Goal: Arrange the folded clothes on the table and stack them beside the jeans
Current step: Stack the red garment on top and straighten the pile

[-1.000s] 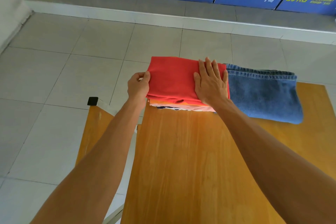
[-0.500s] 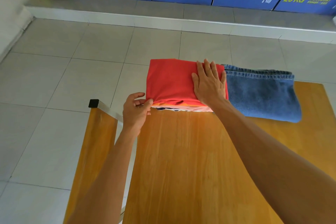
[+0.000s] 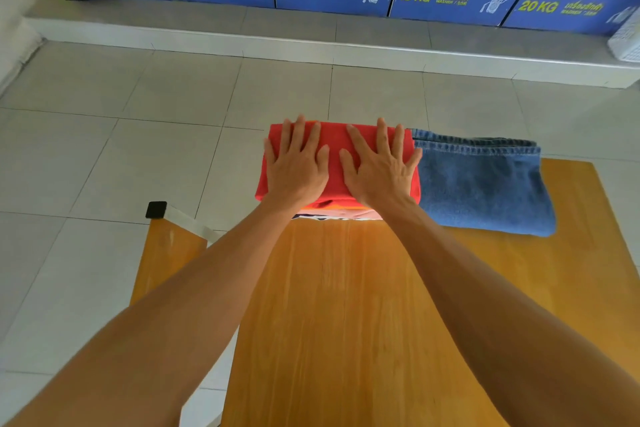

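Both hands, left hand (image 3: pixel 294 168) and right hand (image 3: pixel 379 168), lie flat with grip apart atop the soft, light stack of folded clothes (image 3: pixel 334 149) touching the jeans (image 3: pixel 485 184) at the surface's (image 3: pixel 346 322) far edge; best lifted from underneath.

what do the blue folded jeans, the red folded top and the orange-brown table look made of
Blue folded jeans: denim, judging by faded weave and stitched waistband seams. Red folded top: soft matte knit, likely cotton, though the fibre is unclear. Orange-brown table: wood or wood-look laminate, with straight grain and slight sheen.
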Demonstrator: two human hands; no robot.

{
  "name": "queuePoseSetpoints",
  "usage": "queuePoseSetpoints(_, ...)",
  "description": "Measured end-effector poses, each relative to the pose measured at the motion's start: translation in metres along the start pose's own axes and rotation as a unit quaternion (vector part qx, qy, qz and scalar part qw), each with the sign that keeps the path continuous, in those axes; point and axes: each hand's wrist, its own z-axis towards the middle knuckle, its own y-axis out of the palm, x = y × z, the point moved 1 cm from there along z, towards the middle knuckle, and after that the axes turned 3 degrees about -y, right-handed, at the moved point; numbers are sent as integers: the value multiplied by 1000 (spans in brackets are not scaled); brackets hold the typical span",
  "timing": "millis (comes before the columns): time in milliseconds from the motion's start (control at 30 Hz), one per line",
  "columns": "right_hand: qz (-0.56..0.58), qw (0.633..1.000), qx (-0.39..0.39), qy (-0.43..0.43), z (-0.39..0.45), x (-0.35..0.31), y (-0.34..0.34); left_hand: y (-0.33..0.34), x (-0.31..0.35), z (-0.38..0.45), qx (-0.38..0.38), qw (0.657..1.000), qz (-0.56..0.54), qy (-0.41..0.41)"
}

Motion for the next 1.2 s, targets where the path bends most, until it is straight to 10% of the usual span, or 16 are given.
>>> queuePoseSetpoints(1200, -15, 999, -32, -10, 3, 9, 8, 14, -9, 0, -29, 1000, 0, -7)
